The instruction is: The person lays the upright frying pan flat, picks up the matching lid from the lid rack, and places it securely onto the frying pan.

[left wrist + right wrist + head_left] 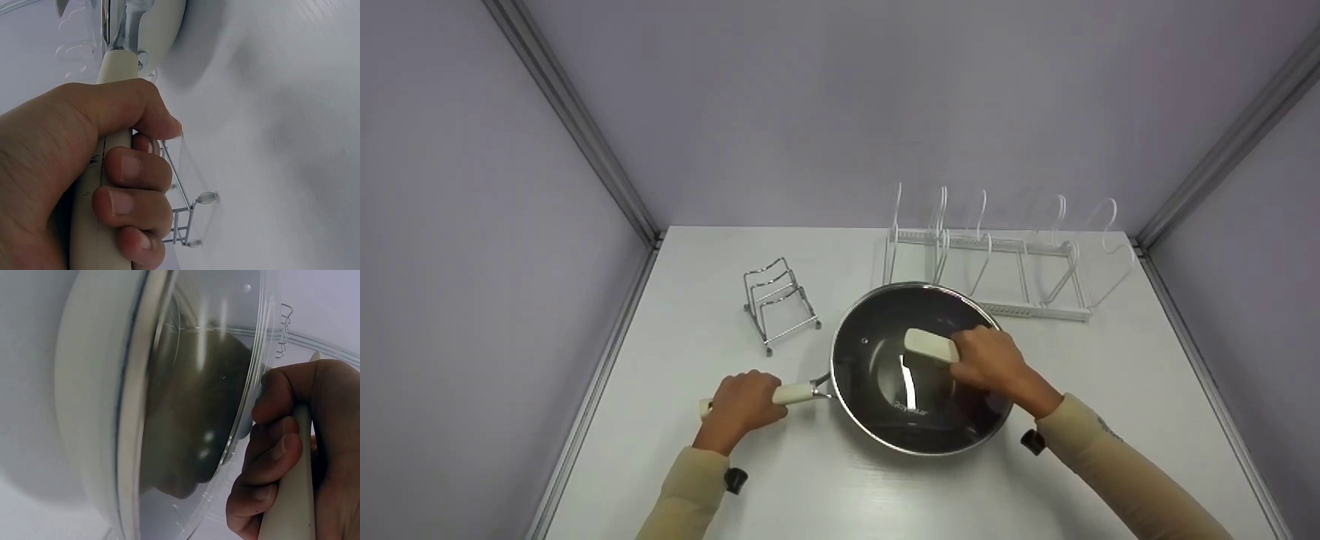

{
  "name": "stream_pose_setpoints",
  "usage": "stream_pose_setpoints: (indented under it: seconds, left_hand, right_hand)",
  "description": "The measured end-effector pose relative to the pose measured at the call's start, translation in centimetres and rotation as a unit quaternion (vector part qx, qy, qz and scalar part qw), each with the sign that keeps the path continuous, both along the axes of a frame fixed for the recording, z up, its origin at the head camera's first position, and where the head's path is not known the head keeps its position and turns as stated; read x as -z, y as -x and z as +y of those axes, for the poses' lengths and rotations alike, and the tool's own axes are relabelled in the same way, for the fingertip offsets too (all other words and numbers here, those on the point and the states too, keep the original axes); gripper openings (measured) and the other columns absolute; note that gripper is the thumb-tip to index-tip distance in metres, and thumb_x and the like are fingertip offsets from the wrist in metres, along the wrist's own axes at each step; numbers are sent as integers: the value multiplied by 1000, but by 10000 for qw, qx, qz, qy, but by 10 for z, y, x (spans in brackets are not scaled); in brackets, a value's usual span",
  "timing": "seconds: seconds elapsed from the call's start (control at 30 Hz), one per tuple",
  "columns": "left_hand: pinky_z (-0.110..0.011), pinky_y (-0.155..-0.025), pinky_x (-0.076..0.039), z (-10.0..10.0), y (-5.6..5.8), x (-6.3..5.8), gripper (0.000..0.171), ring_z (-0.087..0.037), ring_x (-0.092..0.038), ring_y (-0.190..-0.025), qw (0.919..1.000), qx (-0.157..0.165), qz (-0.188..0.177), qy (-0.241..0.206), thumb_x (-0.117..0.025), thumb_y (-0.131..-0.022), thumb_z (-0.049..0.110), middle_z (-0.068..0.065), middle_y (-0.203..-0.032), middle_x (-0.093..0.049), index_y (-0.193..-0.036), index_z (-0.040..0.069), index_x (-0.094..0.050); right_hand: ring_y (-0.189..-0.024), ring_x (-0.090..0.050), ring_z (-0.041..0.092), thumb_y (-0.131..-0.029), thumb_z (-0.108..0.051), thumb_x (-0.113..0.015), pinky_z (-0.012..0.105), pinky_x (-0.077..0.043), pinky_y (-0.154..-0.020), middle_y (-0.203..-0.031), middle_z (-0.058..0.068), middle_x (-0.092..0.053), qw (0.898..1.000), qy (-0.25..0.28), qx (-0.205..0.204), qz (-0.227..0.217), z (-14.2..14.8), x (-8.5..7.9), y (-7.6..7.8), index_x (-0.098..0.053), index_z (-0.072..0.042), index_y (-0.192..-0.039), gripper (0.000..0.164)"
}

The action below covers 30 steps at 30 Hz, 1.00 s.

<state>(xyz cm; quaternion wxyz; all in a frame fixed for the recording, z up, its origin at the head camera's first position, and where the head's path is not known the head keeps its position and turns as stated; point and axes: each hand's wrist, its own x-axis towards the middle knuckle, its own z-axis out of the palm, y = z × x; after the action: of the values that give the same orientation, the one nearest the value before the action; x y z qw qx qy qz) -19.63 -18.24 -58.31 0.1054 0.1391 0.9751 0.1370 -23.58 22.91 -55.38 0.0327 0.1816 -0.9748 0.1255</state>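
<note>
A cream-coloured pan (93,388) with a dark-rimmed edge sits at the middle of the table, a clear glass lid (870,386) over its top. My left hand (746,401) grips the pan's long cream handle (795,394), fingers wrapped round it and thumb along the side, as the left wrist view shows closely. On top, my right hand (990,360) holds the lid's cream handle (928,345), with its fingers curled about it. Lid edge and pan rim line up in the head view. The pan's underside is hidden.
A small chrome wire rack (784,304) stands behind the left hand. At the back right is a long white rack (1035,309) with upright wire loops, its front left part behind the pan. Grey walls enclose the white table (682,300) at the back and sides.
</note>
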Motion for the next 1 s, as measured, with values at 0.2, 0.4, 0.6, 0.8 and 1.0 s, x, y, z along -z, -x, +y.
stream_pose_setpoints:
  seconds: [0.2, 0.4, 0.6, 0.8, 1.0]
  left_hand:
    - [-35, -61, -37, 0, -1, 0, 13, -16, -43, -62, 10000, 33, 51, -4, -81, -80, 21, 4, -66, -55, -81, 13, -71]
    - [-35, -61, -36, 0, -2, 0, 13, -16, -42, -61, 10000, 21, 8, -54, -80, -81, 21, 4, -65, -54, -81, 12, -70]
    - [-36, -63, -38, 0, 0, 0, 15, -17, -45, -62, 10000, 19, -58, -9, -81, -81, 23, 4, -67, -57, -84, 12, -72]
    - [-36, -62, -36, -1, 0, -1, 16, -16, -42, -62, 9999, 120, -49, -20, -81, -82, 21, 4, -66, -54, -81, 13, -67]
    - [-38, -65, -39, -2, 0, -2, 14, -17, -44, -65, 9999, 123, -76, -68, -81, -83, 21, 3, -70, -59, -87, 12, -71]
  right_hand:
    - [-53, -51, 18, -80, -30, -75, 47, -46, -50, -58, -1, -57, 10000, 36, -27, 25, -1, 0, 0, -56, -16, -65, 28]
    - [-52, -49, 18, -81, -32, -75, 47, -46, -50, -57, -1, -54, 10000, 42, -44, 62, 0, 2, -2, -52, -17, -64, 32]
    - [-53, -50, 20, -78, -29, -75, 50, -47, -50, -58, 1, -56, 9999, 27, -61, 152, 0, 3, -3, -55, -15, -66, 28]
    - [-54, -51, 20, -82, -36, -77, 49, -46, -50, -59, 2, -57, 10000, -46, -24, 46, 0, 1, -3, -57, -14, -68, 33]
    - [-54, -54, 21, -86, -47, -76, 51, -48, -51, -60, 3, -58, 9999, -164, -34, -34, 2, -1, -3, -57, -13, -69, 42]
